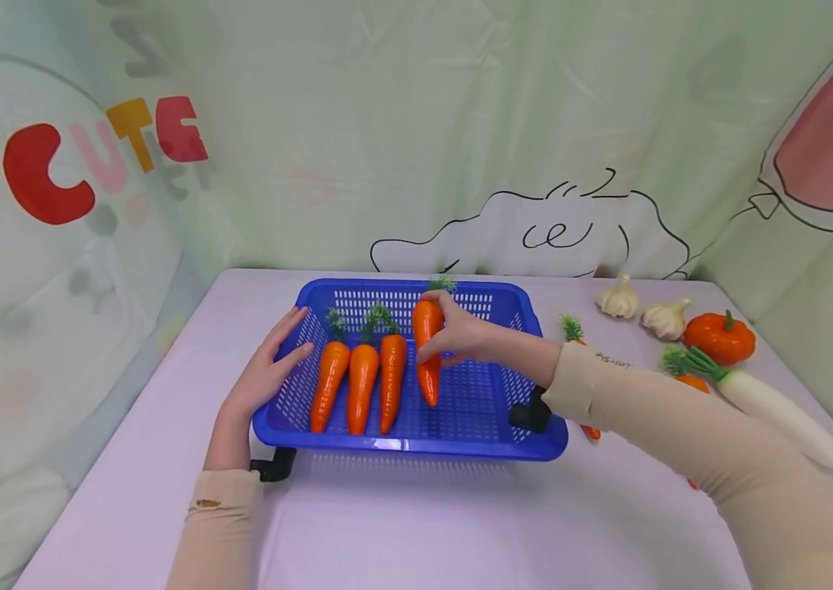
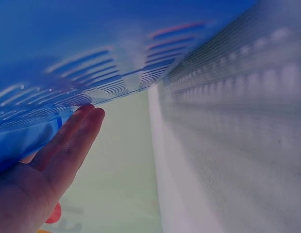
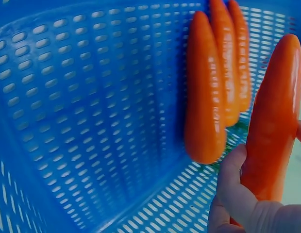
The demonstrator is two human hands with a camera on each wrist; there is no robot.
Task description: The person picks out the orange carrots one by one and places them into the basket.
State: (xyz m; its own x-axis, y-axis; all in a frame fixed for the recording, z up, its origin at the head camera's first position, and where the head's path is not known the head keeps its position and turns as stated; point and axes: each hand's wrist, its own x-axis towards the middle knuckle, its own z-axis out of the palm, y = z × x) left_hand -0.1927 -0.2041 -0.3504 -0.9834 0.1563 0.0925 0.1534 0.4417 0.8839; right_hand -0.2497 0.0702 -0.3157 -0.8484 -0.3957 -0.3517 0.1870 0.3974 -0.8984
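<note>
A blue plastic basket point(image 1: 405, 445) with slotted walls and black handles holds three orange carrots point(image 1: 362, 385) with green tops, side by side in its left half. Above the basket floor, my right hand point(image 1: 456, 332) grips another carrot point(image 1: 427, 328), thumb on one side and fingers on the other, its tip pointing toward me. The right wrist view shows this held carrot point(image 3: 274, 121) close up, beside the three others. At the basket's left side, my left hand point(image 1: 269, 369) rests with straight fingers along the rim. In the left wrist view, those fingers point(image 2: 75, 141) lie against the slotted wall.
Right of the basket lie more carrots, one carrot point(image 1: 591, 431) partly behind my right sleeve. Farther right are two garlic bulbs point(image 1: 618, 298), a small orange pumpkin point(image 1: 721, 337) and a white radish point(image 1: 780, 414). A printed curtain point(image 1: 357, 147) rises behind the white table point(image 1: 401, 533).
</note>
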